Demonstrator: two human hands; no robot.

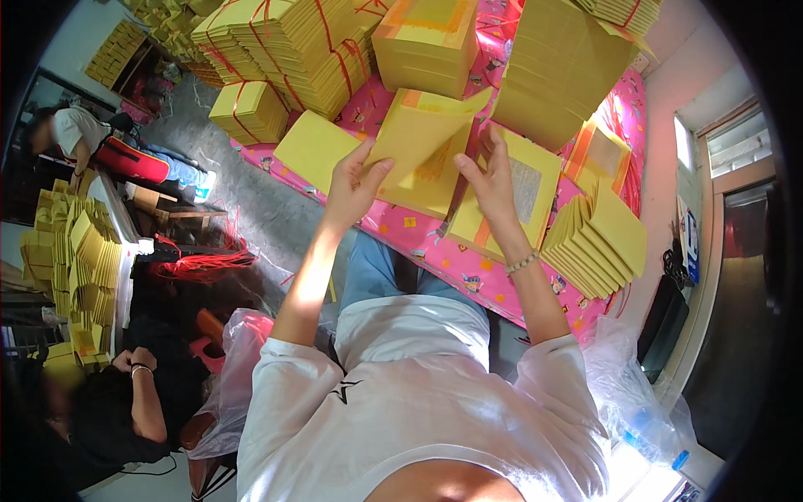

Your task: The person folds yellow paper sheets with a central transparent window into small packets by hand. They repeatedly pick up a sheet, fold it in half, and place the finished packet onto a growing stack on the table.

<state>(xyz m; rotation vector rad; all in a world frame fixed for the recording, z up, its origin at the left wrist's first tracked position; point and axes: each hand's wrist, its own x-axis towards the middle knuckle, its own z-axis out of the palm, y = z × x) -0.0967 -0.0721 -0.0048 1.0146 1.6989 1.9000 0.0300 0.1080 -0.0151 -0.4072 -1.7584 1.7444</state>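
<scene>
A pile of yellow paper sheets (422,180) lies in front of me on the pink patterned tabletop, with a top sheet (428,124) raised and curling at its far right corner. My left hand (355,191) is at the left edge of that sheet, its thumb over the edge and the fingers beside it. My right hand (492,180) is held above the gap to the right, its thumb and fingers apart with nothing seen between them. Under and beyond it lies another yellow stack (493,230) with a grey rectangular patch on top.
Tied yellow bundles (288,50) rise at the far left of the table (389,219). A fanned yellow stack (598,243) stands at right. Clear plastic bags (619,376) hang near my right side. Two other people sit at left, by a second table (117,209) piled with yellow paper.
</scene>
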